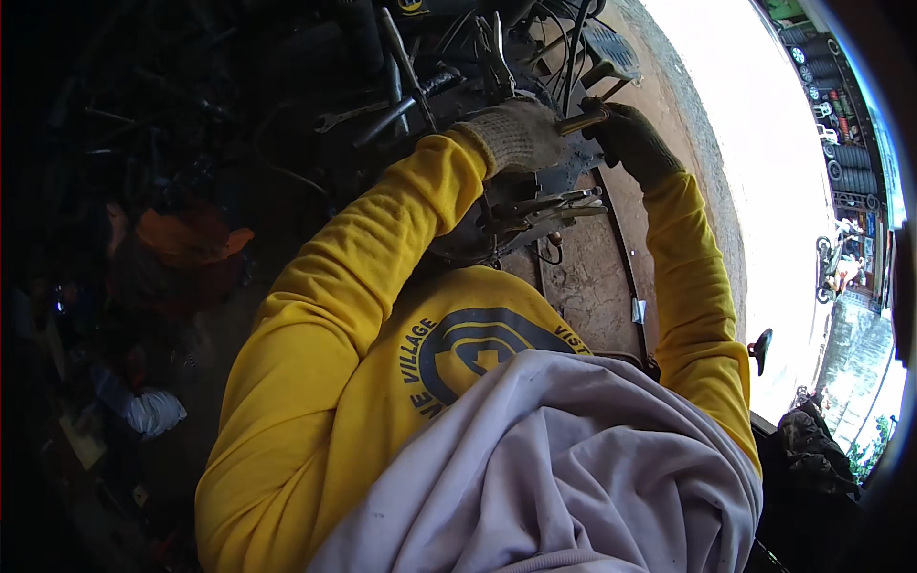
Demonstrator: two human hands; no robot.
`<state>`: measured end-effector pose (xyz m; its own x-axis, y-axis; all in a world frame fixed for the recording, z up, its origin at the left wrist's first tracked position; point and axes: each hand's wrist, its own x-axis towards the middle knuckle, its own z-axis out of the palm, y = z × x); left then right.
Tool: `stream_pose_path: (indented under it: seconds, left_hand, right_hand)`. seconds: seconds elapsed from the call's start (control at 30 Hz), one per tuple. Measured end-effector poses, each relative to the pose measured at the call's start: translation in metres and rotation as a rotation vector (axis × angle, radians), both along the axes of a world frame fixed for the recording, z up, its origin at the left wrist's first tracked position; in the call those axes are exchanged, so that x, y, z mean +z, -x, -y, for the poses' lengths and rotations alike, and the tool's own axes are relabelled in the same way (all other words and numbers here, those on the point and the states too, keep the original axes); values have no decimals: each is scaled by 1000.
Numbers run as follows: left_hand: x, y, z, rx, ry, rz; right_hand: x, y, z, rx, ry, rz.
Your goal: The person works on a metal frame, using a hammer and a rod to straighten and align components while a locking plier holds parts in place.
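Observation:
My left hand [523,136], in a grey knit glove, rests over the dark metal work surface [554,180]. It looks rounded and closed, with its fingers turned away, so its contents are hidden. My right hand [638,141], in a darker glove, has its fingers closed around the right end of a short brass-coloured metal piece [581,121]. The left end of that piece meets my left glove. Just beyond my left hand stands a pair of locking pliers [493,59]. More locking pliers [546,206] lie nearer to me, below both hands.
Wrenches and bars, including an open-ended wrench [336,118] and a metal rod [409,72], lie left of my hands. Dark cables and a small stool [611,53] are beyond. An orange cloth [186,232] sits in the shadowed left area. Bright pavement [778,191] runs along the right.

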<state>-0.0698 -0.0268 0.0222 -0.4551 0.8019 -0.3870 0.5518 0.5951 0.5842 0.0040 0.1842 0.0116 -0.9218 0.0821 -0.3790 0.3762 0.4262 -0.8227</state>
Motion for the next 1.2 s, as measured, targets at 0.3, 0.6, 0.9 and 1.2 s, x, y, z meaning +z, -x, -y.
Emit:
stream_pose_path:
  seconds: [0.3,0.6,0.9,1.2]
  left_hand:
    - [-19,4,-3,-10,-12,-33]
    - [-10,-4,-3,-8,-55,-66]
    - [-26,3,-13,-88,13,-137]
    - [-31,2,-10,-72,-63,-185]
  right_hand:
    - [-26,-2,-13,108,245,-250]
    - [-45,8,-62,156,231,-88]
    - [-45,10,-53,276,26,-265]
    - [-33,-13,-6,142,388,-316]
